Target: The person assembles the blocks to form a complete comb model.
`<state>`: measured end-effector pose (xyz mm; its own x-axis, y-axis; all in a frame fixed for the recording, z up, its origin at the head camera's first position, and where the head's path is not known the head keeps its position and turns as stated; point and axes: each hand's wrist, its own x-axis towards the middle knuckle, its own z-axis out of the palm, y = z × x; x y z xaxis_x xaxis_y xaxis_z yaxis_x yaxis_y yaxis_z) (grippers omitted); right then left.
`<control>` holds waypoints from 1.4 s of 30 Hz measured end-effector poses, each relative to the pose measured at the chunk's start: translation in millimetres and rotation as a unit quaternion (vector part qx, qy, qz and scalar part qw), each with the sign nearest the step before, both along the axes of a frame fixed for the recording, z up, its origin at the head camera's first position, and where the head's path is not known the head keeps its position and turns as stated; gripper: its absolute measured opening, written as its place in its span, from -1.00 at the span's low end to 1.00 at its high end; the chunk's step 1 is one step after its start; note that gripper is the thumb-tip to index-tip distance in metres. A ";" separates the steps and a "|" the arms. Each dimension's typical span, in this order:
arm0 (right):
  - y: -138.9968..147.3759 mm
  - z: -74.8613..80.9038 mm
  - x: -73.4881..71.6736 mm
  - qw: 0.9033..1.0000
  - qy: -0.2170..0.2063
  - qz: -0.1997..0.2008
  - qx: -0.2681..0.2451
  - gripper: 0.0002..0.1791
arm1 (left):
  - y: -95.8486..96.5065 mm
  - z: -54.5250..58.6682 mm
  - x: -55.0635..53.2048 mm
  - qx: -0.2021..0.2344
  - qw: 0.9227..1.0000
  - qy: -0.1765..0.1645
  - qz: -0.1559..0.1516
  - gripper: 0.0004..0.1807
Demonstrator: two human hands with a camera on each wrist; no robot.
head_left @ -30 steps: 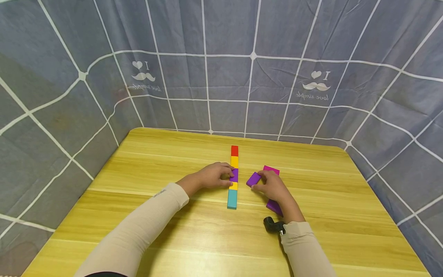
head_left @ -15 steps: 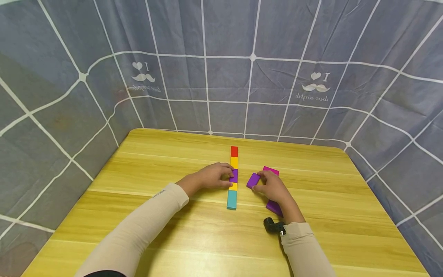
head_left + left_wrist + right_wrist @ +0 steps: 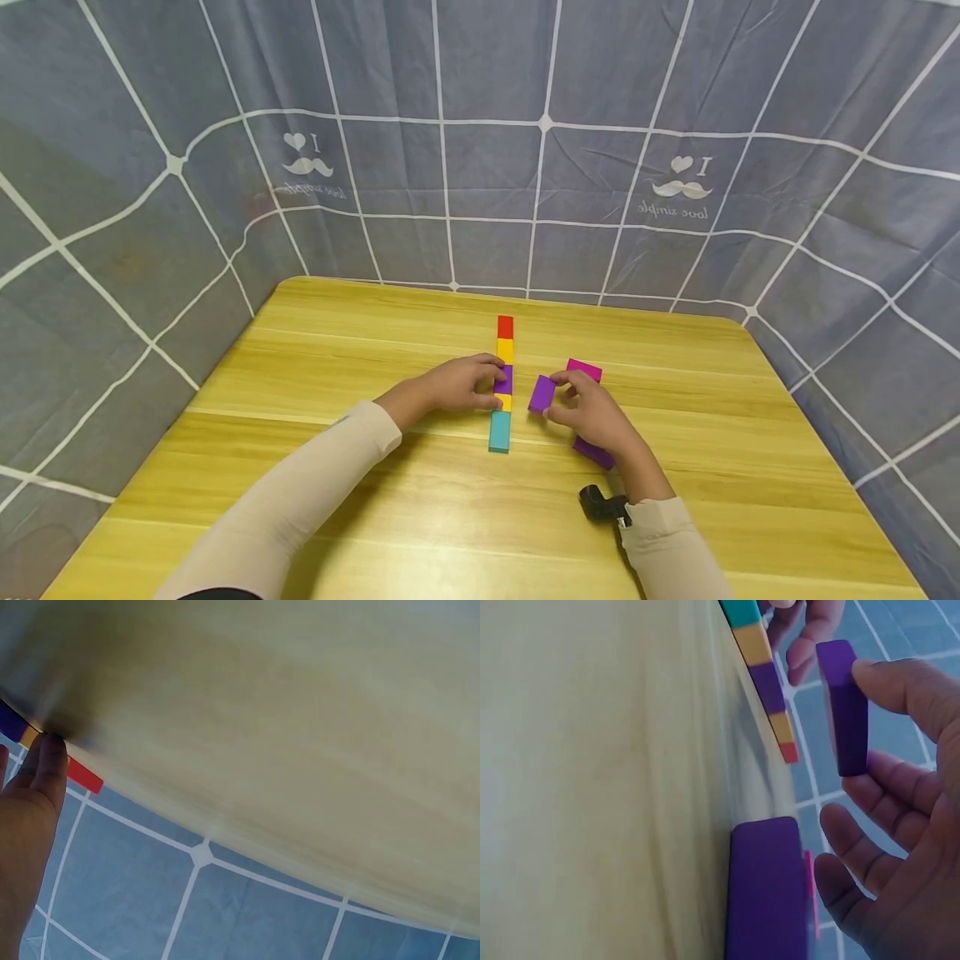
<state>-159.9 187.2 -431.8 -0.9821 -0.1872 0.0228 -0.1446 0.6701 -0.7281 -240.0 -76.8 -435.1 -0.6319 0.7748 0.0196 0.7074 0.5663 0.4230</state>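
Note:
A straight row of coloured wooden blocks runs away from me in the head view. From far to near come red (image 3: 506, 327), yellow (image 3: 505, 351), purple (image 3: 505, 381), yellow and teal (image 3: 499, 432). My left hand (image 3: 459, 383) rests at the row's left side. Its fingers and thumb touch around the purple and near yellow blocks. Just right of the row, my right hand (image 3: 596, 410) pinches another purple block (image 3: 542, 394) between thumb and fingertips. In the right wrist view this block (image 3: 849, 720) is raised off the table and tilted.
Beside the right hand lie a magenta block (image 3: 585, 369) at its far side and a second loose purple block (image 3: 594, 452) under the wrist. The wooden table (image 3: 390, 517) is enclosed by a grey checked curtain (image 3: 487, 167). A black wrist camera (image 3: 600, 505) is on the right arm.
The purple block in my right hand has moved slightly left, nearer the row, and turned more in line with it. The left hand stays at the row.

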 end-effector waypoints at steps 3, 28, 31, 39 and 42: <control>-3.7 3.5 8.2 1.000 0.003 0.016 -0.002 -0.43 | -3.0 -0.4 5.0 -0.012 1.000 -0.010 0.000 -0.45; -32.8 0.4 64.5 0.990 -0.035 0.136 -0.006 -0.46 | -7.2 -7.3 17.3 -0.041 0.999 0.007 -0.025 -0.42; -33.6 -1.3 67.1 0.986 -0.035 0.160 0.003 -0.48 | -6.9 -5.6 16.7 -0.042 0.999 0.008 -0.022 -0.41; -36.3 -1.6 69.5 0.979 -0.019 0.191 0.067 -0.48 | -4.8 -0.7 14.4 -0.039 0.999 0.016 -0.027 -0.39; -36.6 -2.1 69.0 0.978 -0.009 0.192 0.077 -0.47 | -4.4 0.0 14.0 -0.038 0.999 0.018 -0.028 -0.39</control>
<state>-90.9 150.6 -434.0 -0.8387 -0.5422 -0.0506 -0.3958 0.6708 -0.6271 -226.0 -81.2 -435.1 -0.5869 0.8094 -0.0198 0.7530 0.5547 0.3540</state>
